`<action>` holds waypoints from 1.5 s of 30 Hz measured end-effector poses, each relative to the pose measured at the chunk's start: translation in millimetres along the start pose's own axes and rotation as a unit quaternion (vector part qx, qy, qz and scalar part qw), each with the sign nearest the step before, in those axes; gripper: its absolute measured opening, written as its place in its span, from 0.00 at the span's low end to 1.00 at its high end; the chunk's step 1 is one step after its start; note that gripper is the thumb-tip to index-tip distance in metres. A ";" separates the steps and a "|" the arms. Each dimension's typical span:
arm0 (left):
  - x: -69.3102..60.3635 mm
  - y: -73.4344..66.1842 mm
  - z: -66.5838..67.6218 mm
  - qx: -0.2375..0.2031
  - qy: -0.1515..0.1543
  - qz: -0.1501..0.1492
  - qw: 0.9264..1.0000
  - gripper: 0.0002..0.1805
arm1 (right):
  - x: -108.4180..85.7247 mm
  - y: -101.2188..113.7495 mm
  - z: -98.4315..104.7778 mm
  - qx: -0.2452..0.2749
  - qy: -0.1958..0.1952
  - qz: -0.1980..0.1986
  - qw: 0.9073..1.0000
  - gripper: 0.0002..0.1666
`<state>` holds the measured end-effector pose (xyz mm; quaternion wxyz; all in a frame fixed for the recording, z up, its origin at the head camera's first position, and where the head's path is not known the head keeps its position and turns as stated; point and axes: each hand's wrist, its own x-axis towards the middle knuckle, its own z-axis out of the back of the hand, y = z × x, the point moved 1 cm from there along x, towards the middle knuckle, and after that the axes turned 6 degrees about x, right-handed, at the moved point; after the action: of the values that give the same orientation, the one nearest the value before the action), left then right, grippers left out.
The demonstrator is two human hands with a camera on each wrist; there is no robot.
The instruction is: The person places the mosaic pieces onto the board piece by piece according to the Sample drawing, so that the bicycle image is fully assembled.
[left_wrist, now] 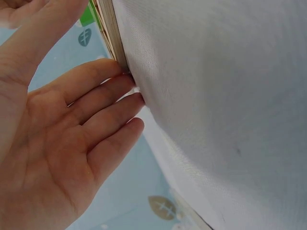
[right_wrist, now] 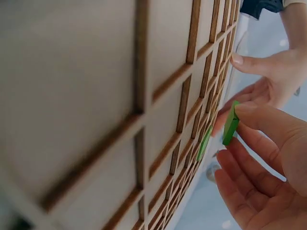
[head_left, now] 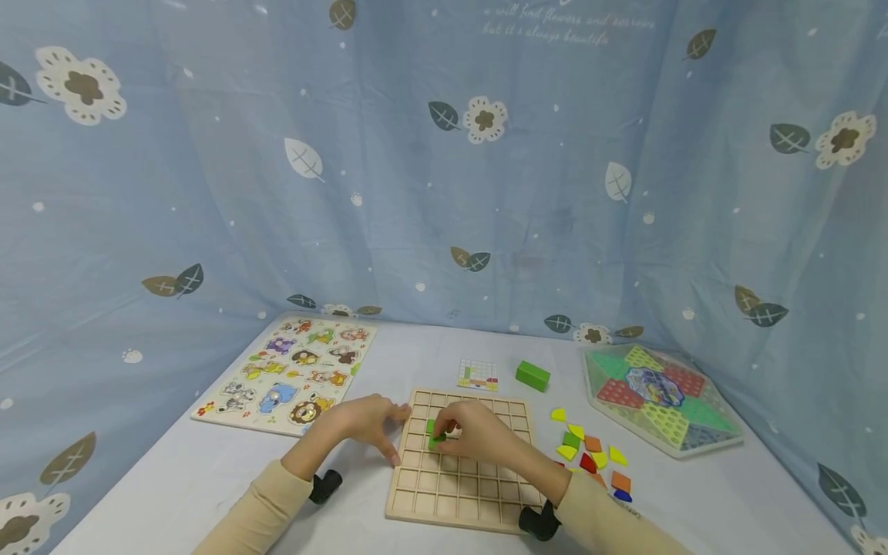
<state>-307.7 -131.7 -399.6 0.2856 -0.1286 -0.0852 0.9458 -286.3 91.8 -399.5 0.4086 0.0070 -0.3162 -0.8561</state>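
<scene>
A wooden grid board [head_left: 444, 505] lies on the white table. My left hand [head_left: 368, 422] rests at its left edge, thumb and fingers extended; in the left wrist view the fingertips [left_wrist: 127, 82] touch the board's side. Over the left part of the grid, my right hand [head_left: 479, 435] pinches a small green tile [right_wrist: 231, 125] between thumb and fingers, tilted and just off the board. Another green tile [right_wrist: 204, 143] sits in a cell close by. Something dark red shows by the right fingers in the head view, too small to tell.
Loose yellow, orange, red, green and blue tiles [head_left: 620, 482] lie right of the board. Behind it are a small pattern card [head_left: 478, 375] and a green block [head_left: 533, 376]. An animal puzzle board [head_left: 277, 370] is at left, a hexagonal game board [head_left: 662, 397] at right.
</scene>
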 end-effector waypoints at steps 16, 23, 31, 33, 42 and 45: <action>-0.5 -0.2 -0.2 0.002 -0.005 0.003 1.000 0.48 | 11.3 -4.1 -10.9 0.000 0.018 -0.037 0.999 0.07; -0.3 0.3 -1.0 0.003 -0.008 0.001 1.000 0.49 | 11.1 -4.9 -11.0 0.000 0.019 -0.037 0.999 0.06; -0.1 0.7 -1.2 -0.003 -0.006 -0.007 1.000 0.49 | 9.1 -0.5 -9.0 0.003 0.028 -0.021 0.999 0.04; -0.7 0.7 -1.7 -0.005 -0.005 -0.006 1.000 0.49 | 8.2 1.1 -7.8 0.010 0.032 -0.020 0.999 0.04; 0.0 2.0 -2.0 -0.006 -0.007 -0.012 1.000 0.48 | -1.2 3.8 -2.3 0.012 0.041 -0.003 0.999 0.06; 0.6 1.9 -1.8 -0.009 -0.007 -0.011 1.000 0.47 | -7.9 2.8 1.3 0.012 0.033 -0.005 0.999 0.07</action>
<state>-308.6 -132.8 -402.0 0.2940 -0.1232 -0.0977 0.9428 -279.5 96.8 -398.9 0.4147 0.0413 -0.3128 -0.8535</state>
